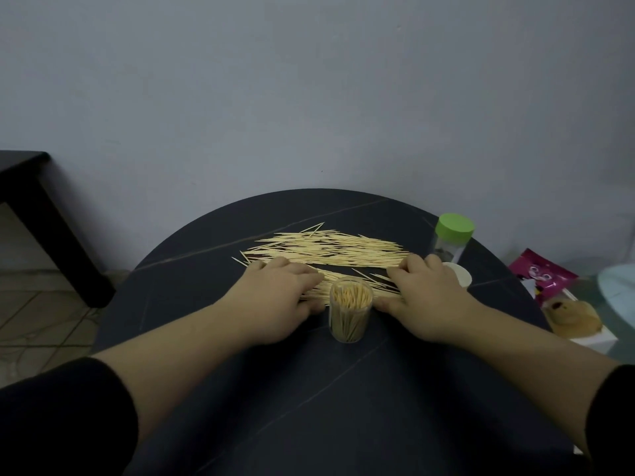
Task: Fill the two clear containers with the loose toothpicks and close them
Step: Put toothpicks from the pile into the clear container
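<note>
A wide heap of loose toothpicks (pixel 330 250) lies across the far half of the round dark table (pixel 309 389). In front of it stands an uncapped clear container (pixel 350 312), packed with upright toothpicks. My left hand (pixel 280 297) rests palm down on the heap's near left end, fingers curved over the sticks. My right hand (pixel 426 293) lies on the near right end in the same way. A second clear container with a green lid (pixel 453 242) stands at the far right. A white lid (pixel 458 274) lies behind my right hand.
Off the table's right edge lie a pink packet (pixel 543 276) and a brown plush toy (pixel 572 316) on a white box. A dark bench (pixel 37 214) stands at the left by the wall. The near half of the table holds only my forearms.
</note>
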